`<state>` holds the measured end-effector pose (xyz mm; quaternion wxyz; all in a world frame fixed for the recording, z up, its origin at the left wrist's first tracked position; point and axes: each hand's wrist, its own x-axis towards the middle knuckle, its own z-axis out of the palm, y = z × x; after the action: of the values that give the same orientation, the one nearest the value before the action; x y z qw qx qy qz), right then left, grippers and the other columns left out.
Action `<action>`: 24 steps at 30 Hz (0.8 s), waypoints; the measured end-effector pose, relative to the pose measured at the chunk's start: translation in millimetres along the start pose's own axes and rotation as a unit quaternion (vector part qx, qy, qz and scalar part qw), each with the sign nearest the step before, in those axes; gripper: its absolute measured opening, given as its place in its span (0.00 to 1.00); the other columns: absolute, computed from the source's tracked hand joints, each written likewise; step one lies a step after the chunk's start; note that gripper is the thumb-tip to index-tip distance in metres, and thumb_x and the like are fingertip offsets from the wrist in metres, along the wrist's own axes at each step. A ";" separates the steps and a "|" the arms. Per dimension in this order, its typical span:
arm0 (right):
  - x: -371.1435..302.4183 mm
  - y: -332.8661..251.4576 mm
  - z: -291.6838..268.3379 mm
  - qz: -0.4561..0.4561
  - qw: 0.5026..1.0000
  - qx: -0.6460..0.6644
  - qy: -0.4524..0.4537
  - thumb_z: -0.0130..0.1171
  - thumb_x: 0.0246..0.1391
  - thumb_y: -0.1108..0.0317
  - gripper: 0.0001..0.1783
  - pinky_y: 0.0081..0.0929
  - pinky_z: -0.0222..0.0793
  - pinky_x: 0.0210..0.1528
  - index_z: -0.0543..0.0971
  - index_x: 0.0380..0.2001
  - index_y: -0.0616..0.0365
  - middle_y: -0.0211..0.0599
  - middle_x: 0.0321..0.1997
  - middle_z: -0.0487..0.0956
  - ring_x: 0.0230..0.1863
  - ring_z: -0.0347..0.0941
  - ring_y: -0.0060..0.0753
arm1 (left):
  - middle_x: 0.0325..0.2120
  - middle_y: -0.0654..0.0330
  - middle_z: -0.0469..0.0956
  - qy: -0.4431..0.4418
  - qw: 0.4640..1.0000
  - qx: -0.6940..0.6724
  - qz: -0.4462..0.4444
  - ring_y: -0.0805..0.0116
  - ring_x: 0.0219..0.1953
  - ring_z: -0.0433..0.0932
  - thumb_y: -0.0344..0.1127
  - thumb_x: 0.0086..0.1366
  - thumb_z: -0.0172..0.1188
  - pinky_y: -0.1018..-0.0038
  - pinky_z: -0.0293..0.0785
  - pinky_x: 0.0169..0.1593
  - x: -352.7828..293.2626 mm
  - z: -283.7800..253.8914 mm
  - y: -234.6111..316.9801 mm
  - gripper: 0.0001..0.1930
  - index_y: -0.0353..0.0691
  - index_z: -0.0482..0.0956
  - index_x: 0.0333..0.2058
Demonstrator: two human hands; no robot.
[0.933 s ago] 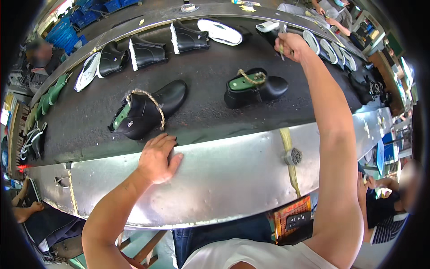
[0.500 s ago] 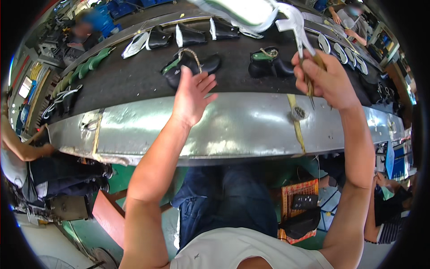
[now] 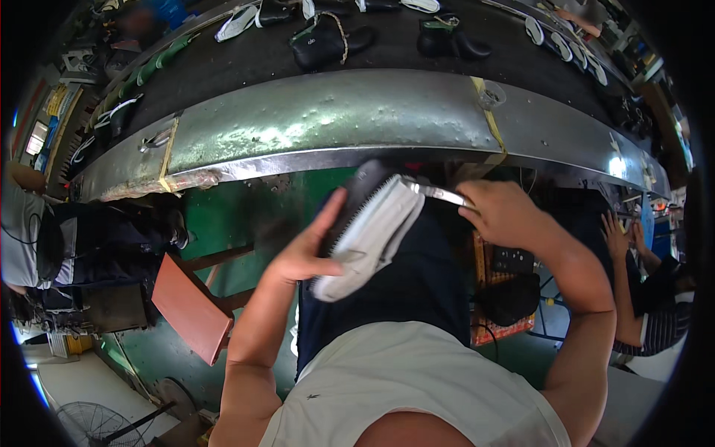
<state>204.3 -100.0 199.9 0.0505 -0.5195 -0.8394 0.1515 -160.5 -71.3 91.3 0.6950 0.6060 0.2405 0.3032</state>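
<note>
Lowered from over the dark belt (image 3: 246,65) to above our lap (image 3: 432,276), the pale-soled black shoe (image 3: 376,231) is clasped in our left hand (image 3: 302,253); our right hand (image 3: 503,212) clenches metal pincers (image 3: 445,195) at its far end. We should brace firmly, keeping them square.

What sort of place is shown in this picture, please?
It is probably a shoemaking workshop: black boots stand on a long dark worktop, the left hand holds a white-bottomed shoe, and the right hand holds a metal tool at its end.
</note>
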 end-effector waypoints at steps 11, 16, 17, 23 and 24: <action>-82.6 41.3 106.6 0.072 0.997 0.016 0.005 0.58 0.54 0.72 0.12 0.49 0.73 0.47 0.75 0.42 0.63 0.57 0.40 0.81 0.45 0.79 0.58 | 0.74 0.38 0.42 -0.086 0.864 0.460 -0.185 0.35 0.75 0.37 0.50 0.49 0.73 0.54 0.46 0.75 91.6 68.0 -119.6 0.59 0.41 0.45 0.74; -100.5 57.4 87.1 0.161 0.969 0.159 -0.100 0.59 0.55 0.72 0.16 0.38 0.75 0.41 0.78 0.47 0.65 0.45 0.33 0.83 0.37 0.82 0.51 | 0.73 0.36 0.45 -0.068 0.863 0.426 -0.263 0.33 0.75 0.39 0.64 0.48 0.71 0.53 0.49 0.74 146.9 114.4 -70.1 0.50 0.48 0.65 0.67; -102.4 57.6 87.3 0.269 0.916 0.280 -0.104 0.59 0.57 0.71 0.11 0.34 0.74 0.40 0.78 0.42 0.64 0.44 0.31 0.82 0.37 0.81 0.42 | 0.72 0.36 0.47 -0.072 0.848 0.445 -0.279 0.34 0.75 0.42 0.64 0.49 0.70 0.51 0.50 0.74 152.1 115.2 -74.7 0.49 0.46 0.67 0.65; -89.2 37.1 96.1 0.323 0.723 0.611 0.005 0.59 0.62 0.66 0.13 0.21 0.70 0.32 0.78 0.46 0.61 0.35 0.35 0.81 0.35 0.79 0.24 | 0.71 0.43 0.50 -0.059 0.972 0.228 -0.019 0.46 0.73 0.52 0.43 0.55 0.74 0.59 0.52 0.72 118.0 36.2 -106.9 0.36 0.46 0.70 0.61; -89.2 27.5 106.8 0.297 0.628 0.715 0.082 0.58 0.63 0.66 0.14 0.21 0.69 0.30 0.77 0.48 0.60 0.34 0.38 0.82 0.34 0.79 0.24 | 0.72 0.44 0.49 -0.032 0.983 0.178 0.012 0.50 0.74 0.49 0.40 0.56 0.74 0.62 0.48 0.73 99.6 26.9 -86.1 0.37 0.48 0.68 0.63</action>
<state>242.6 -189.4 96.6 0.4271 -0.5519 -0.2604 0.6672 -60.7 -26.1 13.5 0.5794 0.7323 0.2609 0.2449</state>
